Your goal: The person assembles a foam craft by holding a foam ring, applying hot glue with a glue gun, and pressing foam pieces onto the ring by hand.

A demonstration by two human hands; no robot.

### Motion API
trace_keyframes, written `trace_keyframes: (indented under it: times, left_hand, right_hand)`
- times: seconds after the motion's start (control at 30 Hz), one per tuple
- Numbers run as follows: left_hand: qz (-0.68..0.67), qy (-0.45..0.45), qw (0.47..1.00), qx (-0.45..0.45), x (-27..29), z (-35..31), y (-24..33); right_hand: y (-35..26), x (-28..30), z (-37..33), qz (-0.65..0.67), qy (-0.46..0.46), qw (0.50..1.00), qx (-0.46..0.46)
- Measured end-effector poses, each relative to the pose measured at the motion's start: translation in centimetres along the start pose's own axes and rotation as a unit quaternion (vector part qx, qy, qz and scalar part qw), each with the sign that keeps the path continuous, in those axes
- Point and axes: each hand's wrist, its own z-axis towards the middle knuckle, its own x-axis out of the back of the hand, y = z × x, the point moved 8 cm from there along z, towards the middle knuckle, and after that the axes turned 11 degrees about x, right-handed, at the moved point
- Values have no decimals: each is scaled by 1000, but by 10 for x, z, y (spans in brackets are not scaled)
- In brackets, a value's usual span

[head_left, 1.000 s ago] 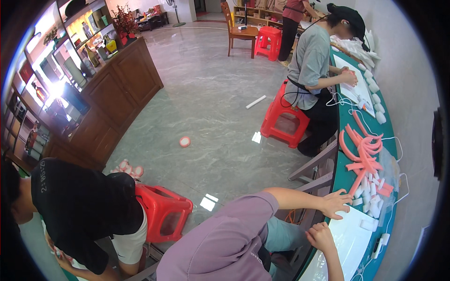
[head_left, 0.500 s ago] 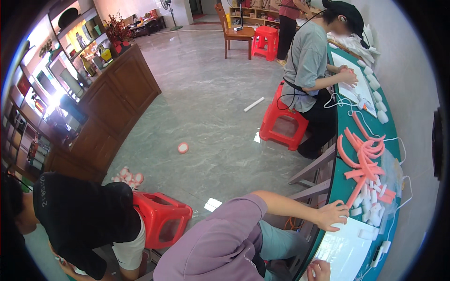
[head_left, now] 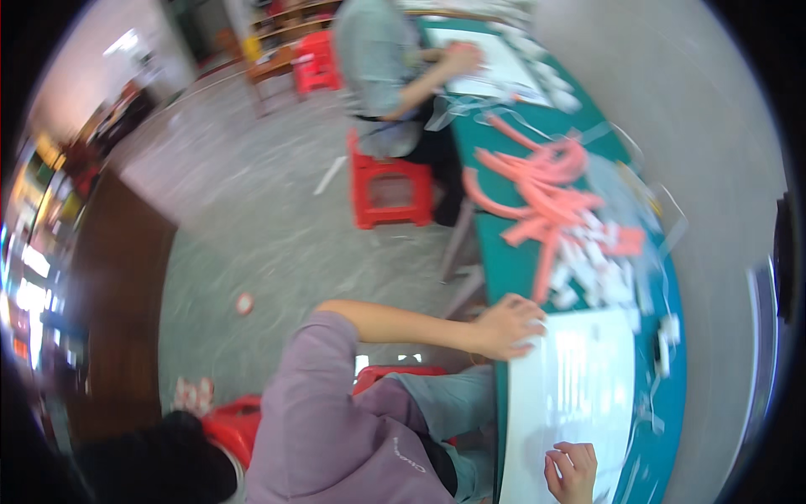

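My left hand [head_left: 506, 328] rests on the far left corner of a glossy white board [head_left: 579, 386], its fingers loosely bent and apart. Just beyond it lie long salmon-pink foam strips [head_left: 537, 189], heaped and curved, one end almost reaching my fingers. Beside these is a pile of small white pieces [head_left: 592, 265], blurred. Over the near part of the board is my right hand [head_left: 573, 472], fingers slightly curled with the thumb apart, and nothing shows in it.
The green table [head_left: 491, 277] runs along a grey wall, with a white cable and plug [head_left: 663, 357] at its right side. A person in a grey shirt [head_left: 374, 59] works farther along, on a red stool [head_left: 390, 185]. Someone in black [head_left: 159, 462] is at lower left.
The view has swung toward the table, so the room slides left and more of the board and my right hand shows. My left hand stays at the board's far corner.
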Motion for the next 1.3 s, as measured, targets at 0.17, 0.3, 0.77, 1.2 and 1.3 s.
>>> trace_keyframes:
  times: [0.17,0.3,0.77,1.2,1.3]
  left_hand:
    - [52,-51,993,-93,-8,16,31]
    - [-3,-112,960,-257,-4,13,103]
    - [-76,-658,404,-631,-50,-150,302]
    - [-101,-654,502,-557,-87,-130,313]
    - [-110,-664,501,-545,-93,-142,307]
  right_hand:
    - [-42,31,-57,-38,55,996,-51]
    - [-64,-5,-82,25,90,995,-27]
    - [-95,-288,-81,208,-135,966,-71]
    - [-91,-360,-121,438,96,894,-21]
    - [-91,-324,-113,488,123,864,-16]
